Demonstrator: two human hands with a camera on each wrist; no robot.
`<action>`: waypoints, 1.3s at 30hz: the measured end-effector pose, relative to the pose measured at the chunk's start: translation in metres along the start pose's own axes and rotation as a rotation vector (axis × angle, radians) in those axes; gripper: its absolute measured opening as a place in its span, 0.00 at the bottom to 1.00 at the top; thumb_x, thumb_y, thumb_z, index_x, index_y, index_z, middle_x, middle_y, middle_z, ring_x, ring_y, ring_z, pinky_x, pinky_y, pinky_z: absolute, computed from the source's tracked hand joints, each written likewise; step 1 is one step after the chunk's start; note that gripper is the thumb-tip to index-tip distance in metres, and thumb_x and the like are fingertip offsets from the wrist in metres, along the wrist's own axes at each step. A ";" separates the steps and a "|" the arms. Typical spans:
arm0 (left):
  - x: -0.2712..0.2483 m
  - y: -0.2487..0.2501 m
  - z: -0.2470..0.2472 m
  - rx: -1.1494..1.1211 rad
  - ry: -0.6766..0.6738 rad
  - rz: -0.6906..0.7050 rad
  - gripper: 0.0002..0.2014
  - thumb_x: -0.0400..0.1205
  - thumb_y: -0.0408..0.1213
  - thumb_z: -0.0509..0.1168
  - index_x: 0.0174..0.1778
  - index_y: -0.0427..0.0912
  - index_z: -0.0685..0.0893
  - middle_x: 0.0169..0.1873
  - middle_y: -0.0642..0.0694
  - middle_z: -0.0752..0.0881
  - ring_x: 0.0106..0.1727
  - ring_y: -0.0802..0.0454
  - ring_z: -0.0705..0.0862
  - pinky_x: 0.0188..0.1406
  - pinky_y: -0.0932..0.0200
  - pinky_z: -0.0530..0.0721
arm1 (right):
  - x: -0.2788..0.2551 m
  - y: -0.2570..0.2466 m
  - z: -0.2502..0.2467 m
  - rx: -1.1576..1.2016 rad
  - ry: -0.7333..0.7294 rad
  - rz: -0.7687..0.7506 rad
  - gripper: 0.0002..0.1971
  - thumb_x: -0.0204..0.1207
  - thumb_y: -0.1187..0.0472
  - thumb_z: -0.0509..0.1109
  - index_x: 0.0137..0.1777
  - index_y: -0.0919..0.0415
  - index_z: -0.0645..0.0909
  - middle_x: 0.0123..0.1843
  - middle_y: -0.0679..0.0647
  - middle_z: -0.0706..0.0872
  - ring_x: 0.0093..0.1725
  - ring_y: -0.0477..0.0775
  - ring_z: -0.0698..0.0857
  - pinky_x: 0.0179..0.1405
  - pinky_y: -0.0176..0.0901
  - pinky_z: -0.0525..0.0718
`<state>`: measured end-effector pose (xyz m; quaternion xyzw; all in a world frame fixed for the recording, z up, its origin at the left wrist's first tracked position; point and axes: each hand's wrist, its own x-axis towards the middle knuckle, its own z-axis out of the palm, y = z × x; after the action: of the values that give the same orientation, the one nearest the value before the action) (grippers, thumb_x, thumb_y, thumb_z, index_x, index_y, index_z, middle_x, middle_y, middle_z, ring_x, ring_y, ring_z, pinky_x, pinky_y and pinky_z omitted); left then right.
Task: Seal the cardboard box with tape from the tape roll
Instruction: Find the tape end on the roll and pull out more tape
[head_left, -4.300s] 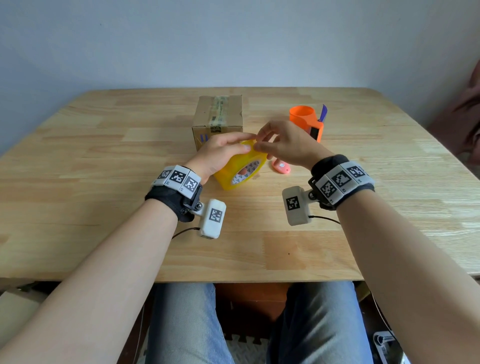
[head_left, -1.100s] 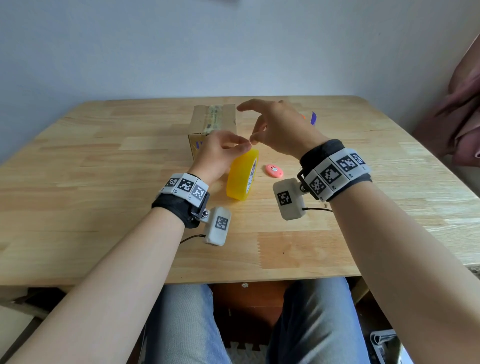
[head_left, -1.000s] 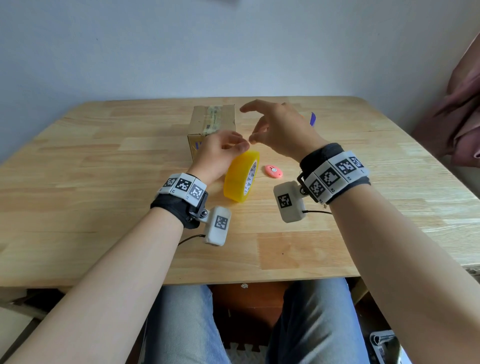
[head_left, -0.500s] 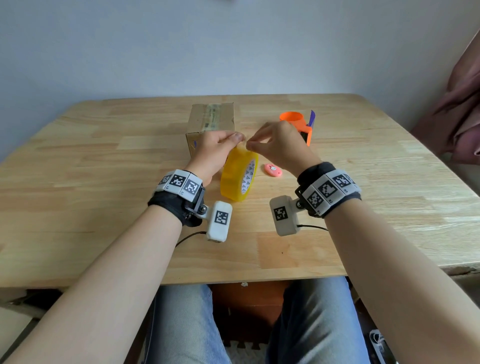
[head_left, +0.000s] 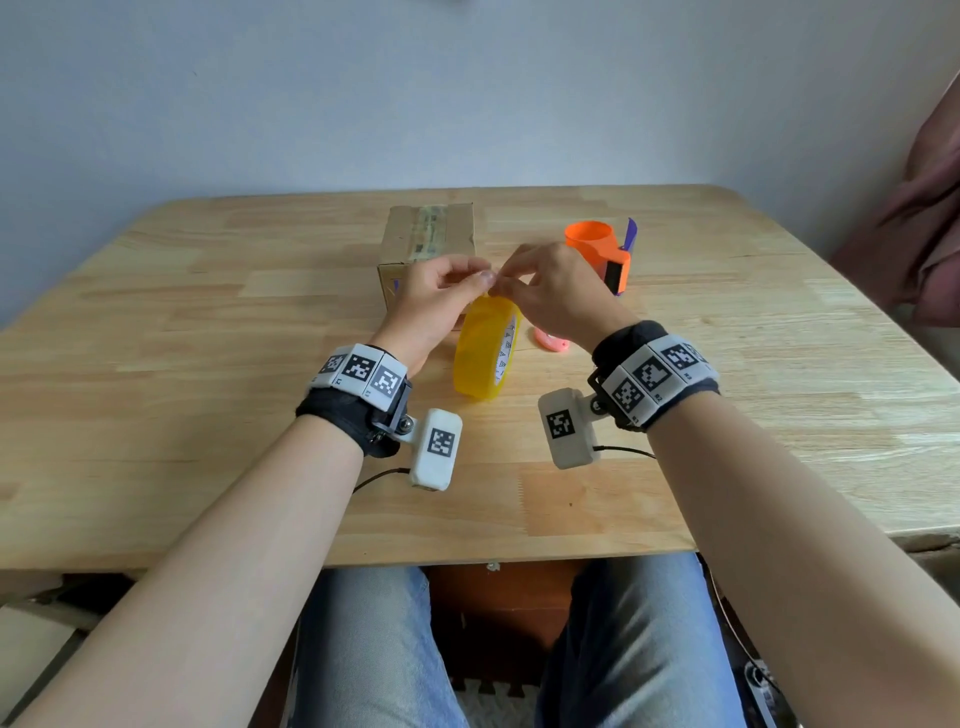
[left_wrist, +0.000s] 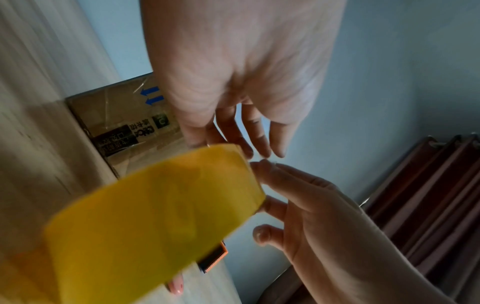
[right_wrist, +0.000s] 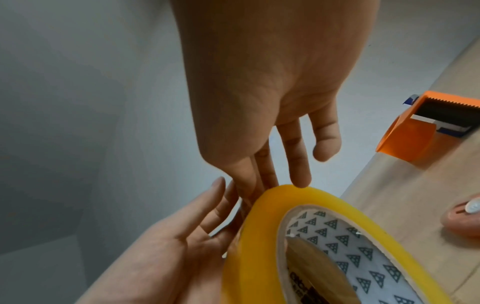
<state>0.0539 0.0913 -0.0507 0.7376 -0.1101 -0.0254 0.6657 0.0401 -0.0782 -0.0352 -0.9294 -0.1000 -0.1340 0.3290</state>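
The yellow tape roll (head_left: 484, 358) stands on edge on the wooden table (head_left: 208, 364), in front of the cardboard box (head_left: 428, 234), whose top carries a strip of tape. My left hand (head_left: 457, 291) holds the top of the roll between thumb and fingers (left_wrist: 233, 131). My right hand (head_left: 524, 283) meets it there from the right, its straight fingertips (right_wrist: 301, 181) touching the roll's upper rim (right_wrist: 285, 189). Whether a tape end is lifted, I cannot tell.
An orange tape dispenser (head_left: 602, 252) with a serrated blade stands behind my right hand. A small pink object (head_left: 551, 341) lies just right of the roll. Reddish fabric (head_left: 930, 218) hangs at the table's right side.
My right hand was raised above the roll a second ago and has come down to its top. The left hand stayed on the roll, which now stands more edge-on.
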 end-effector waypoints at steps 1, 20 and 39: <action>0.001 -0.001 -0.001 -0.019 0.007 -0.016 0.09 0.79 0.38 0.75 0.55 0.47 0.87 0.52 0.44 0.89 0.51 0.50 0.89 0.43 0.53 0.89 | 0.001 0.000 0.000 -0.012 -0.006 0.005 0.13 0.78 0.47 0.68 0.47 0.50 0.93 0.50 0.42 0.89 0.52 0.53 0.88 0.55 0.62 0.87; -0.012 -0.009 -0.009 -0.239 -0.174 -0.389 0.32 0.80 0.29 0.74 0.81 0.38 0.72 0.49 0.43 0.91 0.40 0.47 0.90 0.42 0.52 0.91 | 0.002 0.000 0.000 0.291 -0.042 0.220 0.12 0.77 0.50 0.79 0.46 0.59 0.95 0.38 0.46 0.86 0.33 0.47 0.80 0.35 0.39 0.77; -0.004 0.008 0.023 -0.176 -0.259 -0.253 0.23 0.76 0.18 0.74 0.64 0.36 0.76 0.52 0.39 0.93 0.49 0.46 0.93 0.43 0.51 0.93 | -0.014 0.015 -0.033 0.604 -0.171 0.576 0.20 0.69 0.49 0.84 0.55 0.61 0.91 0.47 0.53 0.96 0.47 0.58 0.95 0.49 0.52 0.91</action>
<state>0.0445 0.0689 -0.0456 0.6752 -0.0986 -0.2130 0.6993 0.0253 -0.1116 -0.0234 -0.7890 0.1021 0.0763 0.6011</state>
